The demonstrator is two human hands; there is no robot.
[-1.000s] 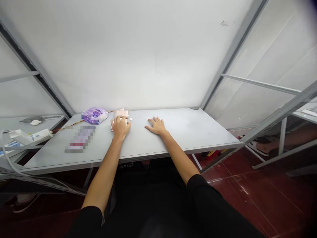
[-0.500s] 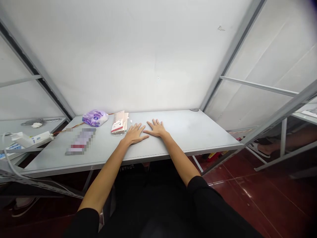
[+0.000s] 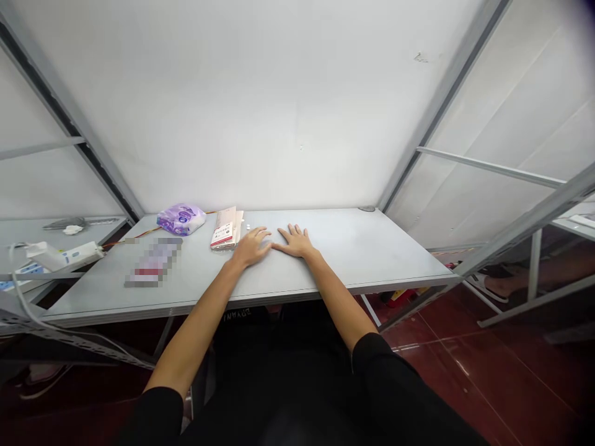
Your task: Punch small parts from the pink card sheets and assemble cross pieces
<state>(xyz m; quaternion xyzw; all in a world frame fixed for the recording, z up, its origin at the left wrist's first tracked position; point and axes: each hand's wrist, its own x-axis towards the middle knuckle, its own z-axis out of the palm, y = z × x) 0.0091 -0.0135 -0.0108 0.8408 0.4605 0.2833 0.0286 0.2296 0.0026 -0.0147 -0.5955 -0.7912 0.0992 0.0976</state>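
Observation:
My right hand (image 3: 295, 241) lies flat on the light grey table (image 3: 362, 248), fingers spread and holding nothing. Beside it, my left hand (image 3: 251, 247) has its fingers a little bent and apart, with nothing visible in it. The thumb tips nearly meet. Just left of my left hand lies a stack of pinkish paper packets (image 3: 226, 229) with a red and white label. Two tiny white bits (image 3: 248, 227) sit behind that hand, near the stack.
A purple and white tissue pack (image 3: 181, 219) lies at the back left. In front of it is a flat blurred-out object (image 3: 155, 262). A grey item (image 3: 367, 209) rests at the back right corner. Power strips (image 3: 79, 255) with cables lie at the left. Metal frame posts flank the table.
My left hand has gone from flat and spread to slightly bent fingers, its thumb drawn in. The right hand stays in place. The view has shifted slightly.

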